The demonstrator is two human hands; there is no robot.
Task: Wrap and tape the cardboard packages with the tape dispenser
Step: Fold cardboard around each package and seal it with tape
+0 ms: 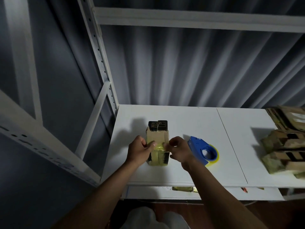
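Note:
A cardboard package with black printing lies on the white shelf board, partly bound in yellowish tape. My left hand grips its left side, thumb pressing on the tape band across the top. My right hand pinches the tape at the package's right edge. The blue tape dispenser with its yellow tape roll lies on the board just right of my right hand, held by neither hand.
Several taped cardboard packages are stacked at the right edge, with flat cardboard pieces behind them. White metal shelf posts rise at the left. More yellow-wrapped items show on the lower shelf.

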